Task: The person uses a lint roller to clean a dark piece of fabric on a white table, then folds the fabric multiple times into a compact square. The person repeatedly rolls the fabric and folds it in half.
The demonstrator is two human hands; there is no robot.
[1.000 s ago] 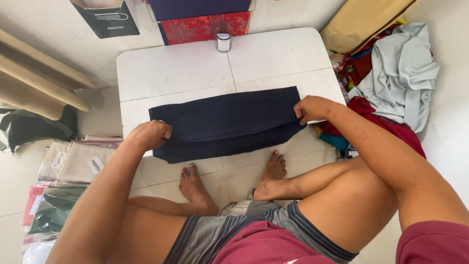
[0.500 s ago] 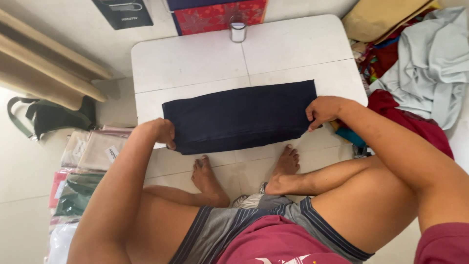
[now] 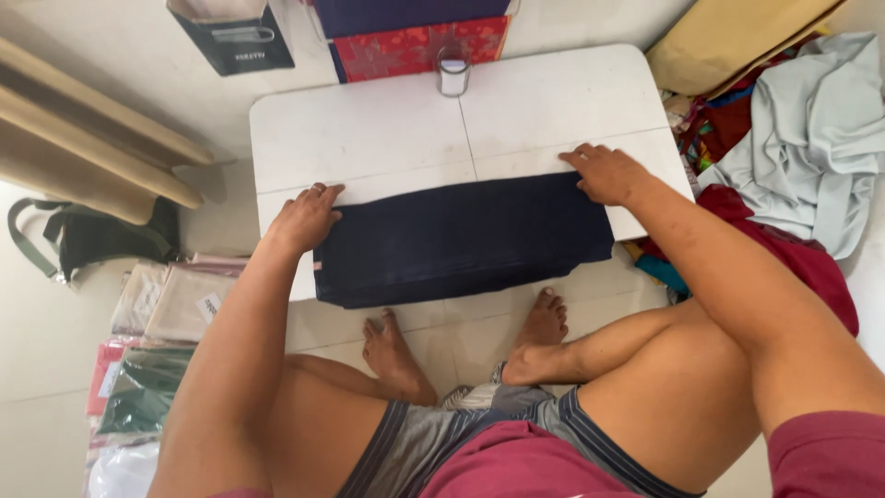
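- We are sitting cross-legged on the pale tiled floor, facing a low white table (image 3: 387, 120) and looking down at our 2 bare hands.
- A folded dark navy cloth (image 3: 461, 240) is lying across the near part of the table, its near edge hanging a little over the table's front edge, above our feet.
- Our left hand (image 3: 302, 219) is pressing flat on the cloth's upper left corner, fingers stretched forward and only slightly apart, gripping nothing.
- Our right hand (image 3: 607, 173) is resting palm down on the cloth's upper right corner, fingers extended and close together, likewise holding nothing.
- A small glass jar (image 3: 453, 72) is standing at the table's far edge, well apart from both hands.
- Behind the jar, a red patterned box (image 3: 419, 48) is sitting against the table.
- A dark paper bag (image 3: 232, 37) is standing on the floor beyond the far left corner.
- A heap of clothes (image 3: 802, 157), pale grey and red, is lying to the right of the table.
- Flat packets of fabric (image 3: 166, 304) are stacking up on the floor to our left.
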